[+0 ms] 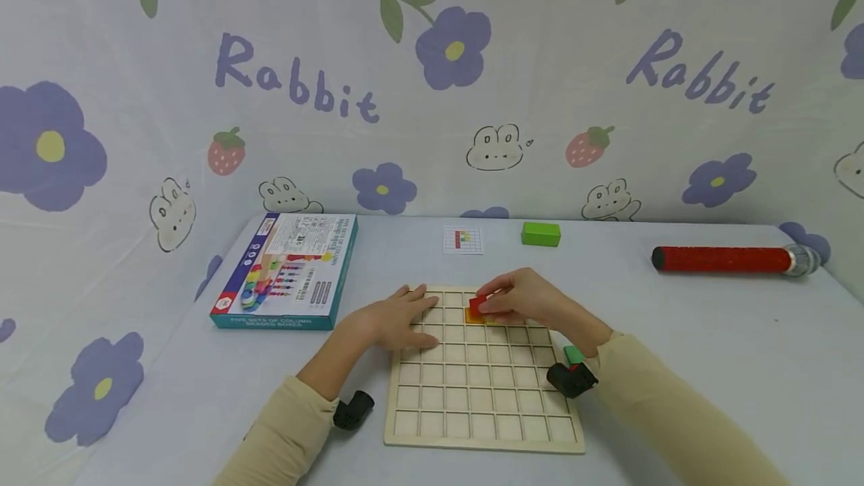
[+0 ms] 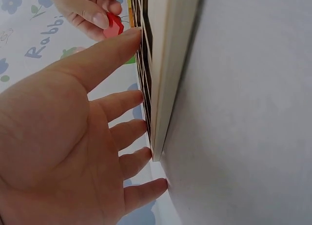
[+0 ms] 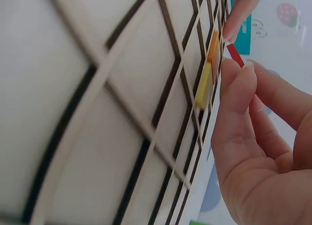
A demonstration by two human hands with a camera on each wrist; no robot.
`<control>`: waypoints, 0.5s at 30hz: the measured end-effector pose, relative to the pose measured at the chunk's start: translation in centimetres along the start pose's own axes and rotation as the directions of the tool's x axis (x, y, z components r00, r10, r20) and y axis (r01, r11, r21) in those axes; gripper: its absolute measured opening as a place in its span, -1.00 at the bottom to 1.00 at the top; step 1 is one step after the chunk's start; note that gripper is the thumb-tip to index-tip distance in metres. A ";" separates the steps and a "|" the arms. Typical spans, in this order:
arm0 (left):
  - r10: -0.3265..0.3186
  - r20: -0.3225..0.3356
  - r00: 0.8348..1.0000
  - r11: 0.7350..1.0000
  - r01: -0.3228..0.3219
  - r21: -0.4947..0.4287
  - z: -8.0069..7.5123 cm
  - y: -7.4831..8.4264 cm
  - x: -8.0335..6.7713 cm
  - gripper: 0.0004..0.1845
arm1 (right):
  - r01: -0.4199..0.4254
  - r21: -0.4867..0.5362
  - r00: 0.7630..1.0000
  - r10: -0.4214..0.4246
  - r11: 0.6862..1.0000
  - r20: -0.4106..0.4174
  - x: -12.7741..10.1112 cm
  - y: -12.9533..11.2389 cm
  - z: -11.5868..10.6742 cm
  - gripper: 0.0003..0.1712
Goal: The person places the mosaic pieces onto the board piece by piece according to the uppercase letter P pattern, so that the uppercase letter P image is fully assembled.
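A wooden grid board (image 1: 482, 396) lies on the table in front of me. My right hand (image 1: 523, 302) pinches a small red tile (image 1: 478, 305) just above the board's far rows, over an orange tile (image 1: 472, 316) that sits in a cell. The right wrist view shows the red tile (image 3: 235, 54) at my fingertips, with the orange tile (image 3: 213, 49) and a yellow tile (image 3: 203, 86) set in the board (image 3: 97, 112). My left hand (image 1: 398, 319) lies flat with straight fingers on the board's far left corner; its fingers (image 2: 124, 100) touch the board edge (image 2: 165, 73).
A toy box (image 1: 286, 268) lies at the left. A pattern card (image 1: 463, 239) and a green block (image 1: 541, 233) sit behind the board. A red cylinder (image 1: 725, 259) lies at the right. Another green piece (image 1: 573, 354) sits by my right wrist.
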State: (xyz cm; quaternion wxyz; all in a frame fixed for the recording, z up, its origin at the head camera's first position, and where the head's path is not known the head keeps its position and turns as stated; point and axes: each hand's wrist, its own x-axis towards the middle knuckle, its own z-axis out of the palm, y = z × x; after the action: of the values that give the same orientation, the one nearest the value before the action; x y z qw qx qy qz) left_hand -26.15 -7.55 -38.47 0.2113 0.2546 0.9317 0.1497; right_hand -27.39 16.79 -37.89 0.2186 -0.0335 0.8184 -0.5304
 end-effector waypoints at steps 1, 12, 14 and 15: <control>0.001 0.002 1.000 1.000 -0.001 -0.001 0.0 0.0 0.0 -0.22 | 0.001 -0.008 1.000 -0.001 1.000 0.001 0.1 -0.1 0.2 -0.66; -0.007 0.004 1.000 1.000 0.007 0.015 0.0 0.0 0.0 -0.21 | -0.041 -0.047 0.999 0.039 0.998 -0.026 1.3 -1.0 2.5 -0.70; -0.010 0.005 1.000 1.000 0.010 0.012 0.0 0.0 0.0 -0.21 | -0.039 -0.079 0.999 0.036 0.996 -0.039 1.4 -1.1 2.9 -0.71; -0.012 0.006 1.000 1.000 0.012 0.013 -0.1 0.0 0.0 -0.21 | -0.034 -0.094 0.999 0.031 0.995 -0.043 1.4 -1.2 3.1 -0.72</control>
State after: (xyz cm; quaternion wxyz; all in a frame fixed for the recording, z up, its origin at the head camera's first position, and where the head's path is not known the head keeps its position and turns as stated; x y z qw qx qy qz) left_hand -26.15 -7.58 -38.41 0.2132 0.2507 0.9336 0.1417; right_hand -27.68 13.28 -38.38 0.2085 -0.0195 0.8472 -0.4882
